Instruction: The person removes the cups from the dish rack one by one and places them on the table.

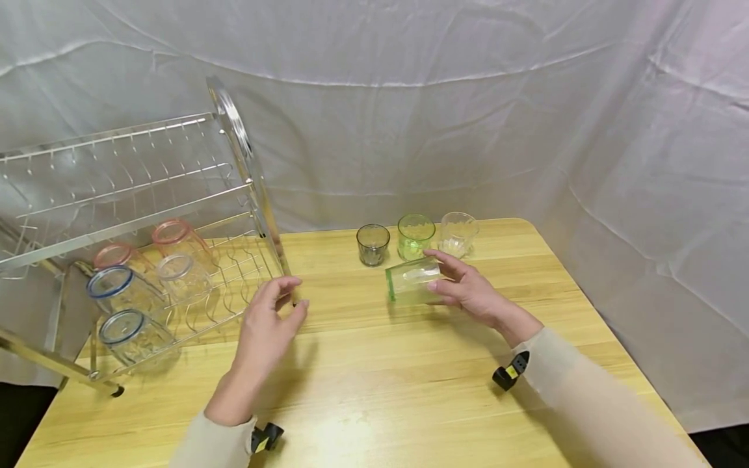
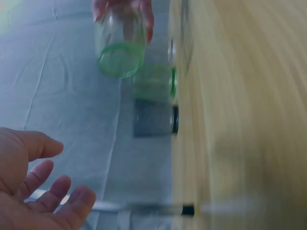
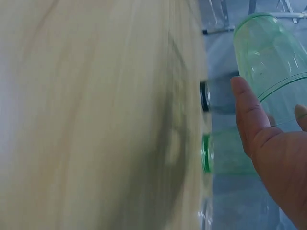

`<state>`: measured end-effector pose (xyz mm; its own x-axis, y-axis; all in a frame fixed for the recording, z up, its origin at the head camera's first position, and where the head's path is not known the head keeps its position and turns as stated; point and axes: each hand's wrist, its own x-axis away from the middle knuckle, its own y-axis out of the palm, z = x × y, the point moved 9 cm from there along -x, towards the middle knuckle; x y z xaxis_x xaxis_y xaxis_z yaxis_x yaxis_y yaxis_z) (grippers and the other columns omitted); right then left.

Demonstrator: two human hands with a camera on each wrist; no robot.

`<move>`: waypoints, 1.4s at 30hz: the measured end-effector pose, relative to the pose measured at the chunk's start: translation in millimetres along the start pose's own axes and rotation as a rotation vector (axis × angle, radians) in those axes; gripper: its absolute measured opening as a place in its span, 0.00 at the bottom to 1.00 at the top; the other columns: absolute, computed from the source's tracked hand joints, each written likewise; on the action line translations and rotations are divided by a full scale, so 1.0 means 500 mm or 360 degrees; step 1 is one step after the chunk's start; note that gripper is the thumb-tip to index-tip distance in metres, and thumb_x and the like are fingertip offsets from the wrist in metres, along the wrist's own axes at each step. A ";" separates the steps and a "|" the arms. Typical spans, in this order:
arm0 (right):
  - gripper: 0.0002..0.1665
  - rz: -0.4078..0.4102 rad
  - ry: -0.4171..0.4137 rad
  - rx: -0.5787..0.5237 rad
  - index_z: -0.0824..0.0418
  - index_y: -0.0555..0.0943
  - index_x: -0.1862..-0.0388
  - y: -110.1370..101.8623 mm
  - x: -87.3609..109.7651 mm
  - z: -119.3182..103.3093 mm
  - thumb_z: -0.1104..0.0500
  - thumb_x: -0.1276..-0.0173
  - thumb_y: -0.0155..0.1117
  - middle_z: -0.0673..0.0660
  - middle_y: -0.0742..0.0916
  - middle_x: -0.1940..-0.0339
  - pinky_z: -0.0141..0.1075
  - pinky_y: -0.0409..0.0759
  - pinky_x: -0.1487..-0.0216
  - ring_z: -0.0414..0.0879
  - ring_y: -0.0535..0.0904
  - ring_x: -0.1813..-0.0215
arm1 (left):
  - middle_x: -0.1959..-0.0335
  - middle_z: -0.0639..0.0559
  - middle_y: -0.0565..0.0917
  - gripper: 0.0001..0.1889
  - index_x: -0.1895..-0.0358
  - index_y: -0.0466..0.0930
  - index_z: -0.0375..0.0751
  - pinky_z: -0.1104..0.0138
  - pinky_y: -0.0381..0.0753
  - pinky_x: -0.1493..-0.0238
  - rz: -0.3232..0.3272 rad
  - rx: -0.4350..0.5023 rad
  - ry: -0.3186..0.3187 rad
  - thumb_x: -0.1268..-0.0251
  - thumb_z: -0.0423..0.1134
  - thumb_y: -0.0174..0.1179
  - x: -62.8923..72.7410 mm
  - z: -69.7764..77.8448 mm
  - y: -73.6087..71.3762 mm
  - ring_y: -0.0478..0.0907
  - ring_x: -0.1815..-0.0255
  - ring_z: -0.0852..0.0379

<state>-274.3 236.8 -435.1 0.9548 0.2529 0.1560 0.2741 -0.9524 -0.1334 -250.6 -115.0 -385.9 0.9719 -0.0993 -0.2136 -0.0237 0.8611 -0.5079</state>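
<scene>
A green-tinted glass (image 1: 406, 281) is tipped on its side above the table, gripped by my right hand (image 1: 468, 292) at one end. In the right wrist view, thumb and fingers lie around that glass (image 3: 268, 57). My left hand (image 1: 266, 325) hovers beside the rack's right end, fingers loosely bent, holding nothing. Behind the right hand stand three upright glasses in a row: a dark grey glass (image 1: 372, 246), a green glass (image 1: 415, 235) and a clear glass (image 1: 458, 233).
A two-tier metal dish rack (image 1: 257, 188) stands at the left. Several upside-down glasses sit on its lower tier, among them a blue-rimmed glass (image 1: 125, 328) and a pink glass (image 1: 175, 237). A grey curtain (image 1: 374, 143) hangs behind the wooden table (image 1: 374, 403).
</scene>
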 end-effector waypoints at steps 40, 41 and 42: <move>0.49 0.0155 0.0086 0.1560 0.61 0.62 0.16 -0.265 0.006 -0.110 0.50 0.30 0.74 0.75 0.70 0.21 0.69 0.71 0.29 0.77 0.69 0.25 | 0.27 0.26 0.72 0.35 0.25 0.67 0.29 0.28 0.43 0.21 -0.0250 -0.0757 0.0082 0.30 0.39 0.67 0.015 -0.064 -0.007 0.61 0.21 0.25; 0.50 0.0158 0.0099 0.1600 0.61 0.62 0.16 -0.269 0.004 -0.111 0.49 0.30 0.74 0.75 0.70 0.21 0.70 0.70 0.29 0.77 0.68 0.25 | 0.27 0.26 0.72 0.35 0.25 0.66 0.29 0.28 0.43 0.21 -0.0250 -0.0757 0.0083 0.31 0.39 0.67 0.015 -0.064 -0.007 0.61 0.21 0.25; 0.50 0.0158 0.0114 0.1648 0.61 0.62 0.16 -0.273 0.003 -0.111 0.48 0.30 0.73 0.75 0.69 0.21 0.71 0.69 0.28 0.78 0.68 0.25 | 0.27 0.26 0.72 0.35 0.25 0.66 0.29 0.28 0.43 0.21 -0.0249 -0.0757 0.0085 0.31 0.39 0.67 0.016 -0.065 -0.007 0.61 0.21 0.25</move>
<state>-316.8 357.6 -362.3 0.9787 0.1382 0.1516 0.1913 -0.3479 -0.9178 -250.4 -134.8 -412.8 0.9593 -0.2448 -0.1407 0.0049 0.5126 -0.8586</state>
